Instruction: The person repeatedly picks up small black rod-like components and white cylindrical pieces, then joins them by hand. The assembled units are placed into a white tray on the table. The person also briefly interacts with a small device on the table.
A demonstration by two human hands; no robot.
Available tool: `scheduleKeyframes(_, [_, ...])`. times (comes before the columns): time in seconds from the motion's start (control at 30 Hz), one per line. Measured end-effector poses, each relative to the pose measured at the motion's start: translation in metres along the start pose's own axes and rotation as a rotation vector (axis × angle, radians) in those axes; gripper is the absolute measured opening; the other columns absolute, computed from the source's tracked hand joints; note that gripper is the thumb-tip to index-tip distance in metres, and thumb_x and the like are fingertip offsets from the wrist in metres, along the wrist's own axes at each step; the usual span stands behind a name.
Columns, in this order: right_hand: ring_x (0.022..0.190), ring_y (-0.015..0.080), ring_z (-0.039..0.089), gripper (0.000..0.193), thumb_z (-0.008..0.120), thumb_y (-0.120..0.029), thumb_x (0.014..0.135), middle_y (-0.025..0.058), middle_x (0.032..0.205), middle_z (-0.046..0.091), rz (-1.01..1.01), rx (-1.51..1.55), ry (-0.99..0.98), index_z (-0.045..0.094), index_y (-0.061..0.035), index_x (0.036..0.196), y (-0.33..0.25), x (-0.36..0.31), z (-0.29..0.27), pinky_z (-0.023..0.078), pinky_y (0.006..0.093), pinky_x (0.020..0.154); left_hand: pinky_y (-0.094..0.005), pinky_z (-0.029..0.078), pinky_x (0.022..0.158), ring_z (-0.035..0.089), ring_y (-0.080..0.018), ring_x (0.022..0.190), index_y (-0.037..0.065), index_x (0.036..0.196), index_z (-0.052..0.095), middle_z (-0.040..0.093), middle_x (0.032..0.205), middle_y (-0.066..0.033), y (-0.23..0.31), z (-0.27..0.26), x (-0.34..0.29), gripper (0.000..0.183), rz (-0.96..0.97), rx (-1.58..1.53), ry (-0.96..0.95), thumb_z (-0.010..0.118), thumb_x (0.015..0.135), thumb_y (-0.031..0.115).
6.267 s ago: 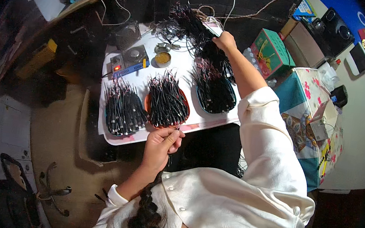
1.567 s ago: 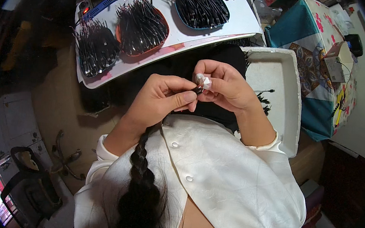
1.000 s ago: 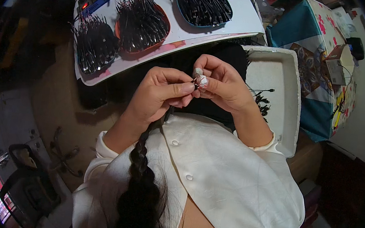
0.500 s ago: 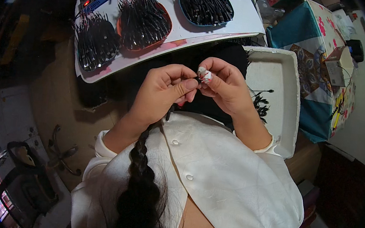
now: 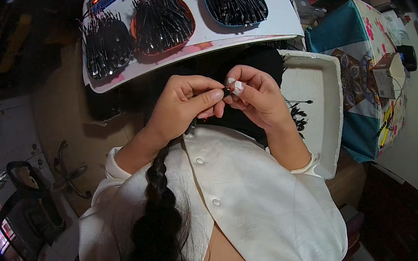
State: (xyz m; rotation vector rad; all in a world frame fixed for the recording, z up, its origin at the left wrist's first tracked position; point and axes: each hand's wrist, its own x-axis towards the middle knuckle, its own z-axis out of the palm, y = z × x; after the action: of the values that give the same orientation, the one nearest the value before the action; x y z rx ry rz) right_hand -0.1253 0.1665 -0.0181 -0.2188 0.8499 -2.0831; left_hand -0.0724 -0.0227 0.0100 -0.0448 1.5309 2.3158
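Note:
My left hand [image 5: 181, 102] is closed, pinching a small black cable connector [image 5: 227, 91] between thumb and forefinger in front of my chest. My right hand [image 5: 261, 98] meets it from the other side, its thumb and forefinger closed at the connector's end. White tape [image 5: 237, 86] wraps those right fingertips. A little red shows where the fingers meet, too small to make out. The rest of the cable is mostly hidden by my hands.
On the white table [image 5: 218, 39] ahead stand an orange bowl [image 5: 190, 33] and a blue bowl [image 5: 215, 20] of black cables, with another cable pile [image 5: 107, 46] at left. To my right, a white foam box [image 5: 320, 137] holds several black cables [image 5: 299, 117].
My left fingers have shifted slightly on the connector, and more of its black body shows between the hands. Both hands stay in nearly the same place.

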Motion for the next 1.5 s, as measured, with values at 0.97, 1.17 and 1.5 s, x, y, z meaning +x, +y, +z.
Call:
scheduleKeyframes(0.97, [0.070,0.0066,0.054,0.015,0.058,-0.017,0.095,0.0006,0.085,0.058,-0.097,-0.033,0.190,0.053,-0.0052,0.103,0.018,0.003,0.002,0.043,0.0188,0.063,-0.0162,0.036,0.047,0.048,-0.0050,0.053,-0.007,0.096,0.067,0.064,0.071,-0.0087,-0.013,0.000,0.006,0.013,-0.025,-0.093,0.074,0.059,0.091,0.001])
scheduleKeyframes(1.17, [0.064,0.0094,0.049,0.022,0.052,-0.025,0.099,0.0037,0.076,0.054,-0.361,-0.753,0.253,0.053,-0.0033,0.095,0.001,-0.001,0.006,0.040,0.0227,0.056,-0.0170,0.037,0.046,0.048,-0.0030,0.051,-0.005,0.091,0.068,0.063,0.067,-0.0041,-0.014,-0.003,0.002,0.011,0.014,0.125,0.137,0.061,0.089,0.004])
scheduleKeyframes(1.5, [0.053,0.0163,0.047,0.018,0.059,-0.016,0.092,0.0071,0.060,0.046,-0.486,-1.215,0.273,0.053,-0.0027,0.081,0.014,-0.012,0.016,0.038,0.0302,0.049,-0.0168,0.033,0.046,0.047,-0.0030,0.051,-0.005,0.091,0.068,0.061,0.065,-0.0019,-0.010,0.000,-0.015,0.012,-0.042,0.134,0.036,0.063,0.088,0.006])
